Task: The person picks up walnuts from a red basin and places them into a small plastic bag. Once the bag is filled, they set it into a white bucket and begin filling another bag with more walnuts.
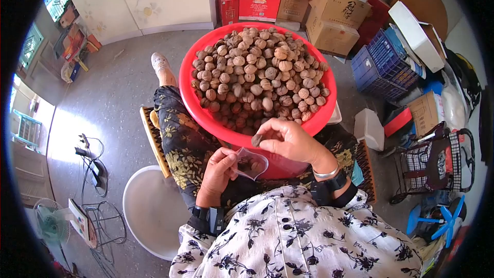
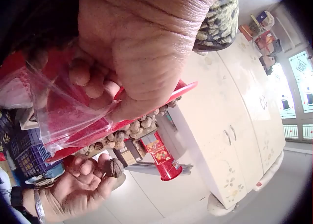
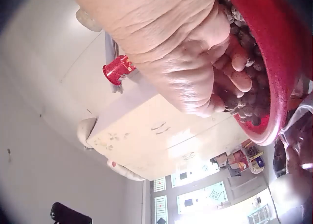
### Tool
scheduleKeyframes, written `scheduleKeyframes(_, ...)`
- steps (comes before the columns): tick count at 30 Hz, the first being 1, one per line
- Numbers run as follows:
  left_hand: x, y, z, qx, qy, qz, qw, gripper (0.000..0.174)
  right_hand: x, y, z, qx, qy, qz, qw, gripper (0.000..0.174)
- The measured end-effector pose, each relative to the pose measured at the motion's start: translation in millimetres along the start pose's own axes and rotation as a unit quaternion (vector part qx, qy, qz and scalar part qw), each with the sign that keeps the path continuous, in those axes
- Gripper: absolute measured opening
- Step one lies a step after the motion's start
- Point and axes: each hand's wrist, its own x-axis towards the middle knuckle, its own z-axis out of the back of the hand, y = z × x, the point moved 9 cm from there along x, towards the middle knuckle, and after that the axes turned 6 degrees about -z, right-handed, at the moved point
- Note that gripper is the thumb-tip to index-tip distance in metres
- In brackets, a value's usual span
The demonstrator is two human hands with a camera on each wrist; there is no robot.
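A red tub [image 1: 188,92] heaped with walnuts [image 1: 256,64] stands between the person's knees. Just in front of its near rim, the left hand [image 1: 217,175] pinches the edge of a small clear plastic bag [image 1: 252,163], its mouth spread, with some brown pieces inside. Above and right of the bag, the right hand [image 1: 290,141] holds one dark walnut [image 1: 257,140] between thumb and fingers. In the left wrist view the bag [image 2: 73,111] hangs from the left hand [image 2: 142,53], and the right hand [image 2: 80,187] grips the walnut [image 2: 114,168] beyond it.
A white round basin [image 1: 154,211] lies on the floor at left, near cables and a small fan [image 1: 51,221]. Cardboard boxes [image 1: 334,15] stack behind the tub. Blue crates [image 1: 383,67], a white container [image 1: 369,128] and a checked cart [image 1: 427,164] stand at right.
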Motion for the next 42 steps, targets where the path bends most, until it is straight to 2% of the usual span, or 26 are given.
scheduleKeyframes(4,1.5,3.7,4.7,0.015,-0.003,-0.002,1.0,0.009,-7.6,-0.6,-14.8,-0.101,0.039,-0.045,0.993,0.017)
scheduleKeyframes(5,1.5,3.2,3.8,0.012,0.0,-0.004,1.0,0.01,-7.7,2.6,-13.6,-0.157,0.019,-0.024,0.987,0.017)
scheduleKeyframes(6,1.6,2.5,2.7,0.008,0.003,-0.007,1.0,0.01,-6.8,-1.1,-11.6,-0.157,0.019,-0.024,0.987,0.017)
scheduleKeyframes(9,0.1,0.1,0.5,0.015,0.003,-0.006,1.0,0.01,-4.0,-10.5,15.0,-0.115,-0.076,-0.025,0.99,0.012)
scheduleKeyframes(10,0.3,0.2,0.9,0.014,0.004,-0.006,1.0,0.01,-2.9,-12.3,20.0,-0.115,-0.076,-0.025,0.99,0.012)
scheduleKeyframes(12,0.6,1.1,1.7,0.018,0.007,-0.007,1.0,0.011,-3.9,-18.8,46.0,-0.146,-0.156,-0.037,0.976,0.009)
scheduleKeyframes(17,0.3,1.0,-0.2,0.005,0.014,-0.007,1.0,0.01,-0.8,-26.6,76.0,-0.236,-0.239,-0.012,0.942,0.013)
scheduleKeyframes(21,0.2,-0.1,-1.3,0.002,0.015,-0.012,1.0,0.01,9.4,-40.2,81.0,-0.243,-0.221,-0.036,0.944,0.017)
scheduleKeyframes(23,-0.9,-0.5,-0.7,0.007,0.013,-0.01,1.0,0.01,15.9,-44.9,74.4,-0.295,-0.19,-0.08,0.933,0.02)
scheduleKeyframes(27,-3.5,-3.4,-2.0,0.015,0.003,-0.002,1.0,0.008,25.7,-48.5,71.6,-0.379,-0.19,-0.05,0.905,0.02)
scheduleKeyframes(29,-4.1,-4.2,-4.3,0.007,0.005,-0.004,1.0,0.008,31.4,-50.9,68.2,-0.439,-0.175,-0.038,0.881,0.027)
scheduleKeyframes(30,-4.5,-4.8,-5.5,-0.001,0.009,-0.006,1.0,0.007,33.7,-53.6,67.9,-0.438,-0.174,-0.039,0.881,0.027)
scheduleKeyframes(32,-4.8,-4.5,-4.6,-0.001,0.006,-0.001,1.0,0.007,37.7,-63.6,69.1,-0.495,-0.171,-0.072,0.849,0.024)
scheduleKeyframes(36,-3.4,-2.5,-3.3,-0.004,0.008,-0.005,1.0,0.007,37.3,-64.9,70.0,-0.486,-0.176,-0.091,0.851,0.022)
scheduleKeyframes(38,-3.8,-3.4,-3.8,-0.006,0.005,0.0,1.0,0.007,33.1,-47.7,69.2,-0.503,-0.222,-0.058,0.833,0.02)
scheduleKeyframes(39,-4.1,-3.6,-3.9,-0.009,0.002,0.005,1.0,0.007,31.9,-43.8,67.3,-0.502,-0.22,-0.057,0.834,0.02)
scheduleKeyframes(41,-3.9,-3.8,-3.9,-0.006,-0.004,0.005,1.0,0.007,27.7,-42.1,68.9,-0.357,-0.214,-0.081,0.906,0.018)
scheduleKeyframes(42,-4.0,-3.4,-3.4,-0.004,-0.008,0.006,1.0,0.007,24.9,-39.5,67.7,-0.357,-0.212,-0.081,0.906,0.018)
